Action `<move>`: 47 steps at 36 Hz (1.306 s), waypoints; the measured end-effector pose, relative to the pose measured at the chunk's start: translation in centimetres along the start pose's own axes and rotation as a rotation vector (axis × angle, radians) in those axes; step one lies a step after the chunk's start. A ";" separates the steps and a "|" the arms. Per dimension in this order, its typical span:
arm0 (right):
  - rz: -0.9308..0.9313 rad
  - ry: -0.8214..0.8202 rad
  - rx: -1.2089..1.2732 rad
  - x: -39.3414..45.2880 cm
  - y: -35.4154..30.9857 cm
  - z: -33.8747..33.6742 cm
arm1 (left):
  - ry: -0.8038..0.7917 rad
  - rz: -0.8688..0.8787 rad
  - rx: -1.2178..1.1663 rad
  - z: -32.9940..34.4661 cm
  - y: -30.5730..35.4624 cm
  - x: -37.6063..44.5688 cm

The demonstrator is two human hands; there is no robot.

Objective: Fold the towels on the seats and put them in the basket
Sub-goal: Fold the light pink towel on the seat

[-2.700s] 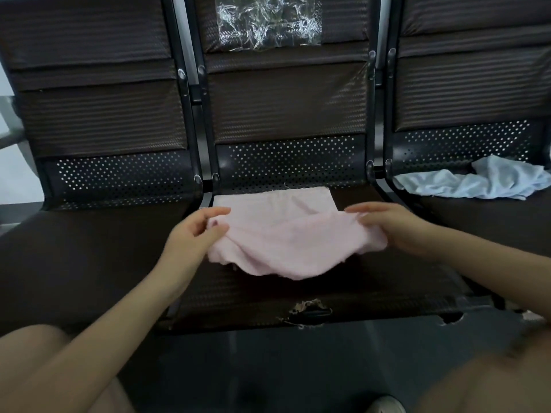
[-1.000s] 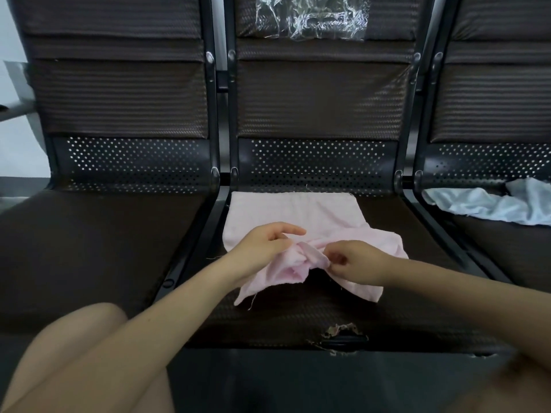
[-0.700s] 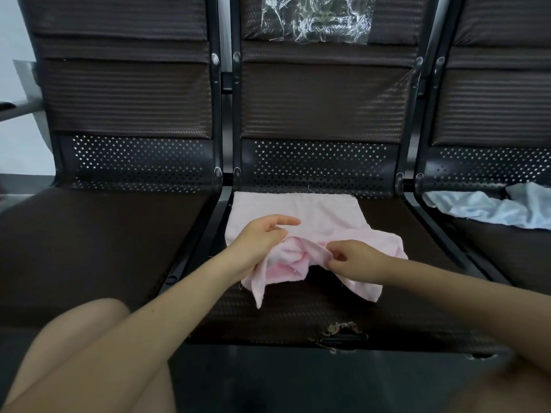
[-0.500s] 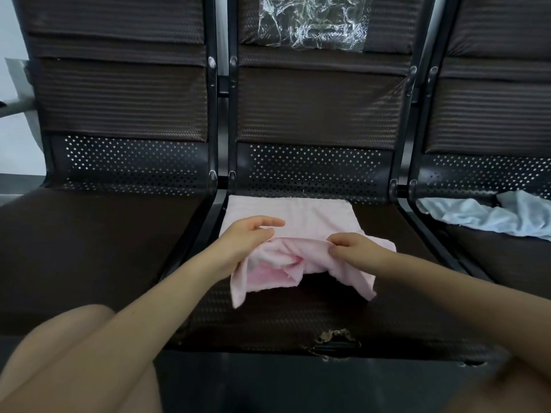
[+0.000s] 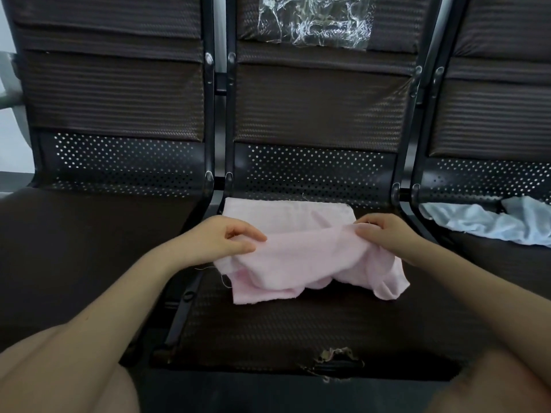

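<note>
- Pink towel (image 5: pixel 301 257) on the middle seat (image 5: pixel 298 323), back half flat
- Left hand (image 5: pixel 220 238) and right hand (image 5: pixel 384 234) pinching the near edge, pulled wide to fold straight
- Blue towel (image 5: pixel 489 223) waiting on the right seat

Both forearms reach in from the bottom corners, palms down. The left hand (image 5: pixel 224 237) pinches the pink towel (image 5: pixel 307 257) between thumb and fingertips, and the right hand (image 5: pixel 384 232) grips its opposite edge with curled fingers, hands well apart.
</note>
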State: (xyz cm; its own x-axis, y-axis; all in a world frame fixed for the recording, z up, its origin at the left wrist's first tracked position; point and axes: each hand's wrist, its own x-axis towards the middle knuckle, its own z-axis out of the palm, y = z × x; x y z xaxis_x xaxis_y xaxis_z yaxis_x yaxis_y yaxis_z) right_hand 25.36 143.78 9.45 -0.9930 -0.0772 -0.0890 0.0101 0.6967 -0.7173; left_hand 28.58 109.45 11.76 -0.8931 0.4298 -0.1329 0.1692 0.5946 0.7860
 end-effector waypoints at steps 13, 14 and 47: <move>-0.054 0.001 -0.491 4.2 2.2 1.9 | 0.304 -0.111 0.354 -0.4 -2.3 2.8; -0.044 -0.002 -0.513 4.3 2.2 2.1 | 0.348 -0.109 0.357 -0.4 -2.6 3.0; 0.090 -0.144 -0.225 2.3 2.0 2.5 | 0.225 -0.211 0.328 4.9 -4.7 2.8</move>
State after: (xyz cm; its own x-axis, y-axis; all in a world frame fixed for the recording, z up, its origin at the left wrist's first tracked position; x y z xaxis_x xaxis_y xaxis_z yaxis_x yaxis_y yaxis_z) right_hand 23.36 143.17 6.11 -0.9623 -0.0966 -0.2542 0.0556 0.8451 -0.5316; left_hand 27.31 111.17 4.75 -0.9845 0.1392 -0.1071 0.0642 0.8529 0.5181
